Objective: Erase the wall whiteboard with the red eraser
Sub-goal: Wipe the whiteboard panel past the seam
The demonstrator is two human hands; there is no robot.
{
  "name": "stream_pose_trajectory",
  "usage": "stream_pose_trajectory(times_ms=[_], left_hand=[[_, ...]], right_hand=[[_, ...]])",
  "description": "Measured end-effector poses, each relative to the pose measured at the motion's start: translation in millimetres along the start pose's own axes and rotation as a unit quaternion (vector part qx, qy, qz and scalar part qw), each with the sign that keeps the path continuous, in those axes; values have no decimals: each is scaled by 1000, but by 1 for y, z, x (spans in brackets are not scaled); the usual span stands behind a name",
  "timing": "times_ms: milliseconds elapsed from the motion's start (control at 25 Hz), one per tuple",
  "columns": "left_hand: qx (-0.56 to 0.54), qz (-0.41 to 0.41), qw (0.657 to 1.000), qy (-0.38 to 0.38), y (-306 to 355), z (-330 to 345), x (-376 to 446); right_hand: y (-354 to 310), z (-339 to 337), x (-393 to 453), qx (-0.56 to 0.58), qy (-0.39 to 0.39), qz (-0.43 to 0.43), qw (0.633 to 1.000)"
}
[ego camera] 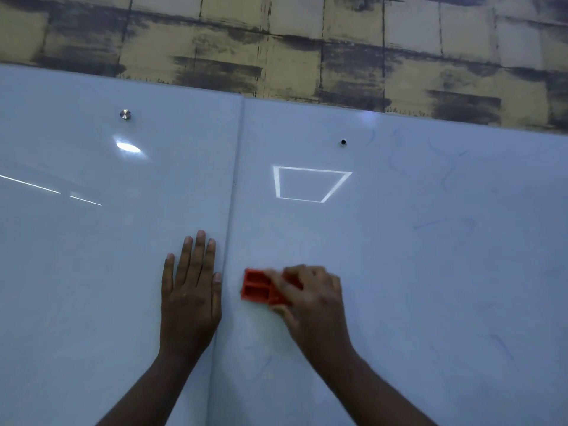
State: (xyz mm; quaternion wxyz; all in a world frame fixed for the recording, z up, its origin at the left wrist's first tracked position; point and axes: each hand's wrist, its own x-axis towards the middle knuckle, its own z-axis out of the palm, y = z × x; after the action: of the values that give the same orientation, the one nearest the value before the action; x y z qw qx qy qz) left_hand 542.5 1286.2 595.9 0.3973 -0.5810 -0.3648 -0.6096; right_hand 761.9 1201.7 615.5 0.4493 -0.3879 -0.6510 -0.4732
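Note:
The wall whiteboard [430, 272] fills most of the view as two glossy panels meeting at a vertical seam [229, 241]. My right hand [310, 299] grips the red eraser [258, 287] and holds it against the right panel, just right of the seam; hand and eraser are motion-blurred. My left hand [190, 290] lies flat on the left panel with its fingers straight, just left of the seam. Faint blue marker traces [442, 167] show on the upper right of the right panel and lower down near its right side.
A metal mounting stud [125, 114] sits at the upper left panel and a dark mounting hole [343, 142] at the upper right panel. Ceiling lights reflect on the board, one as a bright square outline [310, 184]. Yellow, dark-smudged brick-pattern wall [276, 41] runs above the board.

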Motion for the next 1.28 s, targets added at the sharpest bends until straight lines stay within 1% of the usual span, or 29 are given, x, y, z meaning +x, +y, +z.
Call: stream_pose_trajectory(times_ms=[120, 200, 240, 280, 320, 440, 480, 560, 640, 840, 960, 1080, 1160, 1200, 1280], left_hand=[[-1, 7, 1000, -12, -1, -2, -7], [-1, 5, 1000, -16, -1, -4, -10], [-3, 2, 1000, -17, -1, -5, -12], [-6, -1, 1000, -15, 0, -5, -14], [-6, -2, 1000, -13, 0, -5, -16], [-8, -5, 1000, -12, 0, -5, -20], [-8, -5, 1000, -13, 0, -5, -22], [-7, -5, 1000, -15, -1, -5, -24], [-10, -7, 1000, -17, -1, -6, -26], [-15, 1, 999, -34, -4, -9, -41], [-13, 7, 999, -47, -7, -12, -51], [-10, 11, 998, -58, -9, -14, -60], [-8, 10, 998, -56, -9, -15, -63], [-6, 10, 999, -53, -9, -16, -65], [-2, 9, 999, -50, -8, -16, -68]], right_hand=[[-13, 4, -42, -28, -25, -71, 997], [-13, 1, -52, -38, -44, -116, 992], [-10, -1, -48, -43, -53, -128, 989], [-4, -4, -40, -49, -53, -123, 990], [2, -7, -28, -54, -41, -95, 993], [25, -17, 14, -41, 15, 48, 998], [30, -19, 21, -31, 28, 81, 996], [28, -18, 23, -20, 35, 101, 994], [15, -13, 7, -9, 28, 81, 996], [-27, 6, -83, -4, -54, -59, 997], [-32, 8, -129, 0, -93, -116, 989], [-27, 2, -134, -5, -105, -144, 984], [-21, -2, -119, -3, -103, -129, 986], [-14, -5, -111, 0, -89, -101, 991], [8, -14, -103, 1, -38, -13, 999]])
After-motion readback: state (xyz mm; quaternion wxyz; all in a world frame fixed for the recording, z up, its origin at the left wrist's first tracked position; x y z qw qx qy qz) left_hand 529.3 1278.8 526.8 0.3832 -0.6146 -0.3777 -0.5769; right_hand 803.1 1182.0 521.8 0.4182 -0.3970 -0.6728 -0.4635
